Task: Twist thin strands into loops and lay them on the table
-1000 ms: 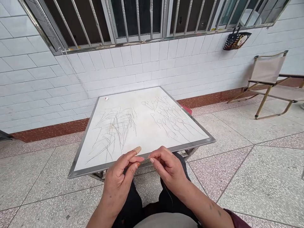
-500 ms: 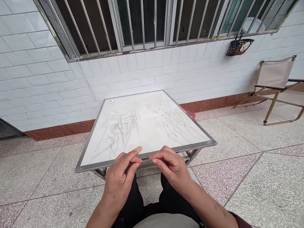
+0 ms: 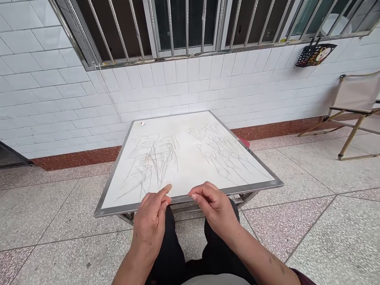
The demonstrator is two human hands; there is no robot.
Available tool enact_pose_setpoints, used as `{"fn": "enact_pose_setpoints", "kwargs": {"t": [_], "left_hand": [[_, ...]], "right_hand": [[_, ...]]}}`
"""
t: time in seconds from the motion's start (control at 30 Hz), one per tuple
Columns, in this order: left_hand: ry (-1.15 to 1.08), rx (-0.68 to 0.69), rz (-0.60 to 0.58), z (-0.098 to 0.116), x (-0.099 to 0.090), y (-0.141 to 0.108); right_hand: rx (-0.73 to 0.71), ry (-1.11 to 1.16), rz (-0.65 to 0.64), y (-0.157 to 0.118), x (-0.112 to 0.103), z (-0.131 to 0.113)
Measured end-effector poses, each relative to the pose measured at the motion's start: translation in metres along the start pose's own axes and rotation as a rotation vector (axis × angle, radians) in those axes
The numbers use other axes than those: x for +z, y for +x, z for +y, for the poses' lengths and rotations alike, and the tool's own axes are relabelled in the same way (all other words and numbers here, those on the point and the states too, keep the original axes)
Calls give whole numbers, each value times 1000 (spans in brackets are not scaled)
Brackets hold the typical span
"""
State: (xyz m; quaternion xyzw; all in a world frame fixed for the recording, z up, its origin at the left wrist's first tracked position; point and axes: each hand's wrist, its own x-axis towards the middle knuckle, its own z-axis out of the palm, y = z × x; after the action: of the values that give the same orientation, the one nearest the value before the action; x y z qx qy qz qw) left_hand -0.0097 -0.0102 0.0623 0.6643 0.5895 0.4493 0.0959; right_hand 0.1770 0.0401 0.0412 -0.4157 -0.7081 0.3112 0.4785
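Observation:
Just above the near edge of the white table [image 3: 188, 170], my left hand [image 3: 150, 217] is closed in a pinch, thumb against fingers. A tan covering [image 3: 168, 187] sits on one of its fingertips. To its right, with a gap between, my right hand [image 3: 216, 208] also pinches thumb and forefinger together. Whatever the fingertips hold is too fine or hidden to make out. Thin dark wire-like strands [image 3: 152, 156], mostly bent, lie tangled on the table's left half. On the right half, similar strands with looped ends [image 3: 227, 155] are spread out.
A small white and red item [image 3: 142, 124] lies at the table's far left corner. Behind stands a white tiled wall [image 3: 154, 93] with a barred window [image 3: 187, 29]. A patterned bag [image 3: 316, 54] hangs there, and a folding chair [image 3: 356, 95] stands at the right.
My hands have moved slightly farther apart, both still pinched. The view has shifted a little, and the strands on the table look unchanged.

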Motion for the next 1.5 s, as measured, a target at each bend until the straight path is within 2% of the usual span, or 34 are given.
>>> {"fn": "enact_pose_setpoints", "kwargs": {"t": [0.07, 0.17, 0.27, 0.33, 0.43, 0.57, 0.7, 0.8, 0.9, 1.0, 1.1, 1.23, 1.37, 1.5], "left_hand": [[36, -35, 39, -14, -3, 3], [96, -215, 250, -35, -19, 8], [74, -319, 375, -45, -31, 10], [-9, -344, 343, -41, -29, 10], [-183, -361, 197, -27, -13, 10], [-333, -249, 36, -9, 10, 14], [-332, -194, 71, -3, 16, 16], [-322, -192, 115, -5, 12, 18], [-298, -230, 104, -6, 6, 22], [-304, -254, 100, -3, 0, 26], [-445, -266, 71, -3, 1, 30], [-776, -410, -9, -9, 17, 30], [-936, -509, -145, -7, 41, 23], [-1033, -513, -133, 2, 54, 18]], "right_hand": [[32, 0, 61, 6, -6, 9], [179, 63, 167, 15, -19, 20], [301, 187, 139, 19, -23, 24], [311, 225, 105, 19, -19, 22], [286, 208, 76, 16, -9, 18], [210, 183, 24, 15, -2, 12], [181, 193, -23, 16, -5, 4], [219, 275, -104, 19, -7, 3], [281, 420, -184, 22, -6, 6], [338, 504, -195, 23, -3, 10], [367, 606, -151, 22, 1, 10], [369, 757, -126, 21, 3, 7], [386, 829, -137, 18, 5, 6], [429, 841, -154, 15, 5, 8]]}}
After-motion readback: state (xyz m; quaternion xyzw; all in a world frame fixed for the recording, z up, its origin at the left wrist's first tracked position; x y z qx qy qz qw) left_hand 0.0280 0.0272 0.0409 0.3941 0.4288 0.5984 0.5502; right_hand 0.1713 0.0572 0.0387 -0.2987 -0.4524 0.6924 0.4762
